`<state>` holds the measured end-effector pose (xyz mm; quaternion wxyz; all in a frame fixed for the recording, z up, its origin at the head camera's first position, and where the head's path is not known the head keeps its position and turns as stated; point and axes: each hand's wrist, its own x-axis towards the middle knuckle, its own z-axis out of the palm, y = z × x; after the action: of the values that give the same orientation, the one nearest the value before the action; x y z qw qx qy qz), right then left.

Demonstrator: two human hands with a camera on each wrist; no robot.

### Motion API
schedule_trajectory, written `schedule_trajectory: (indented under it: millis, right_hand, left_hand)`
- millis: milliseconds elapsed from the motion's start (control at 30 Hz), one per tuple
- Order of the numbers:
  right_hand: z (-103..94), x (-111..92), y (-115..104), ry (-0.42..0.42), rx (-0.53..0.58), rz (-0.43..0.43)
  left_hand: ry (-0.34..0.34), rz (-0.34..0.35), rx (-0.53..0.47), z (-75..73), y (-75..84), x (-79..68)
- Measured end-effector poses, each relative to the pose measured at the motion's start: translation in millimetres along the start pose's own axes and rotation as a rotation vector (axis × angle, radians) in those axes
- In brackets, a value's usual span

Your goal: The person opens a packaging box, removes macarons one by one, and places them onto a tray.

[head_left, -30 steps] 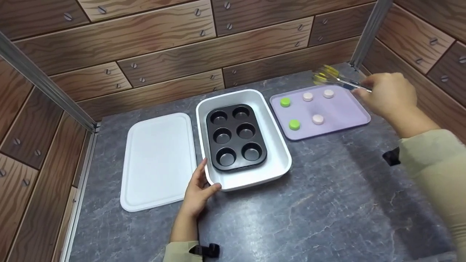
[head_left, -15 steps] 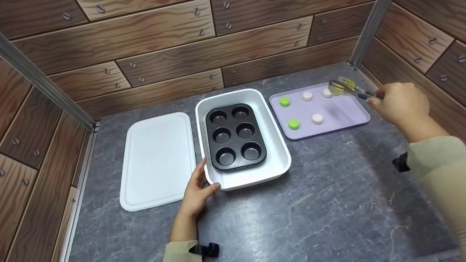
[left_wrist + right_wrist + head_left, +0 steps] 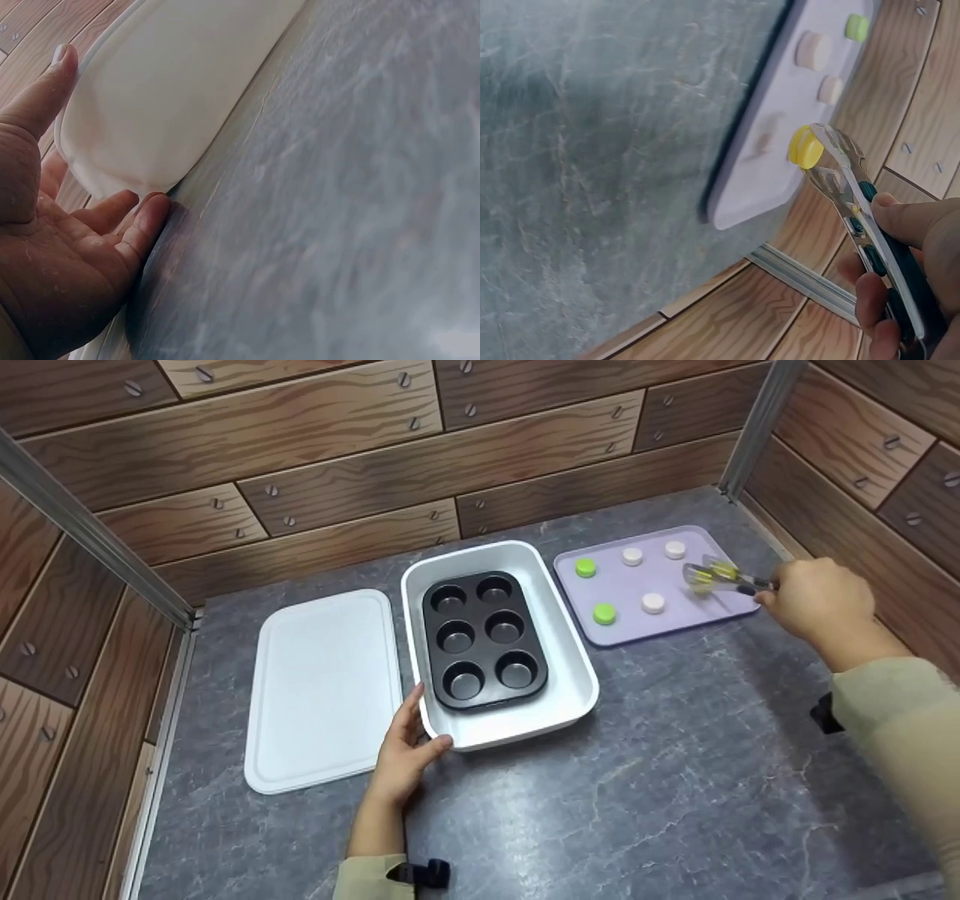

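My right hand (image 3: 821, 604) grips metal tongs (image 3: 855, 180) by their dark-padded handles. Between the tongs' ends is a small yellow macaron-like disc (image 3: 805, 147), over the right part of a lilac tray (image 3: 720, 611). On that tray lie two green discs, such as the front one (image 3: 604, 613), and three pale pink ones, such as the nearest (image 3: 653, 603). My left hand (image 3: 399, 761) touches the near-left corner of a deep white bin (image 3: 551, 718), thumb and fingers spread on its outside. A black muffin tin (image 3: 480, 637) with bare cups sits inside the bin.
A flat white lid (image 3: 326, 690) lies left of the bin on the grey marbled table (image 3: 600, 817). Wood-patterned walls (image 3: 352, 472) enclose the back and both sides, with metal posts at the corners.
My right hand has carried the tongs and yellow disc from the tray's back edge rightward, then nearer and lower over the tray. The left hand and bin have stayed in place.
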<state>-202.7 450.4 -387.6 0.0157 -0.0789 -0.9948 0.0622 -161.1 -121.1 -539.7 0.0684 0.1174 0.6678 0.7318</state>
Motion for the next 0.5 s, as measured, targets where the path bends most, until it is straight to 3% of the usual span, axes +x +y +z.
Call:
schedule_trajectory:
  millis: [500]
  right_hand:
    - [22.3,-5,9,-0.029,0.061,0.035]
  left_hand:
    - [0.001,-0.005,-0.009,-1.8,-0.7,1.0]
